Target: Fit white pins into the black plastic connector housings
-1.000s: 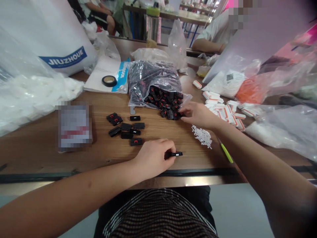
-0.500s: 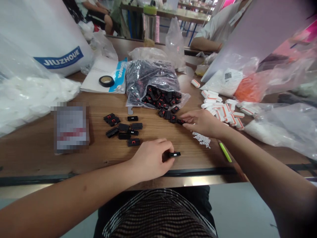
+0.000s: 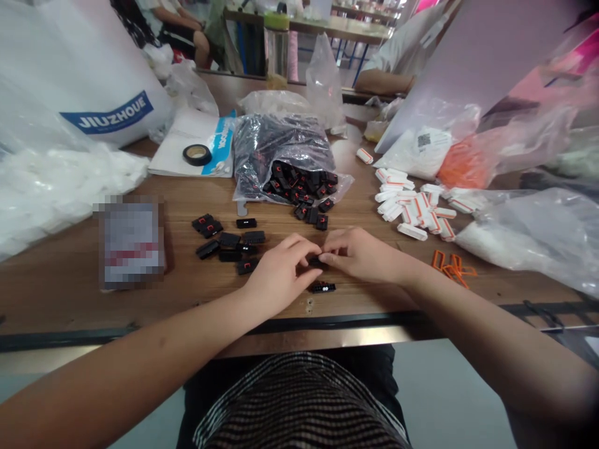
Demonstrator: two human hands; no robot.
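In front of me my left hand (image 3: pixel 281 274) and my right hand (image 3: pixel 358 255) meet at a small black connector housing (image 3: pixel 317 261). The fingers of both hands are closed on its ends and cover part of it. Just below my left thumb, another black connector (image 3: pixel 324 287) with white dots lies on the table, touched by neither hand. A loose group of several black connectors (image 3: pixel 229 239), some with red clips, lies left of my left hand. Beyond my hands, more connectors (image 3: pixel 311 214) spill from the mouth of a clear plastic bag (image 3: pixel 281 140).
White pieces with orange stripes (image 3: pixel 416 209) are heaped at right, near orange frames (image 3: pixel 453 268) and clear bags (image 3: pixel 524 231). A notebook (image 3: pixel 171 146) carries black tape (image 3: pixel 196 154). A pixelated box (image 3: pixel 131 243) stands left. A bottle (image 3: pixel 276 50) and other people are behind.
My right hand has come left from the spilled pile with a black connector. My left hand has let go of the white-dotted connector, left it on the table and moved up to meet the right.
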